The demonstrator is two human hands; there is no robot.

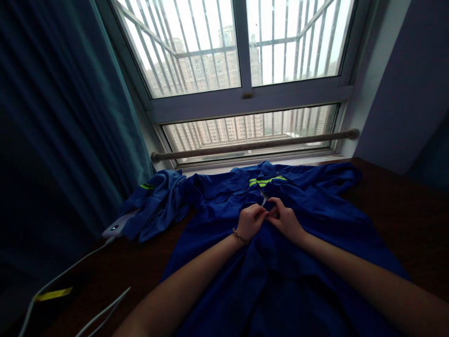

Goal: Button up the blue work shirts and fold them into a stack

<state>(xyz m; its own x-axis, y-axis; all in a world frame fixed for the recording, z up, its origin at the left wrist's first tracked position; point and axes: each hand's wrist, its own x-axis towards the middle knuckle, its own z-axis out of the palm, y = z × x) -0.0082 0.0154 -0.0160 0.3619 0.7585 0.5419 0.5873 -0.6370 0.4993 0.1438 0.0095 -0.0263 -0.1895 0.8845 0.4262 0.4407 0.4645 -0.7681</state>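
Note:
A blue work jacket (224, 196) with yellow-green reflective stripes (266, 180) lies spread on a dark wooden table (403, 206) below a window. My left hand (249, 220), with a bracelet at the wrist, pinches the jacket's front opening. My right hand (286, 219) pinches the same spot from the other side, fingertips touching the left hand's. Something small and pale shows between the fingers, near the collar. Both forearms rest over the jacket's lower part.
A phone (117, 225) lies at the table's left edge beside a jacket sleeve, with white cables (70, 271) trailing toward the front. A yellow tag (52, 294) lies near them. A teal curtain (70, 117) hangs on the left. A rail (252, 145) runs along the barred window.

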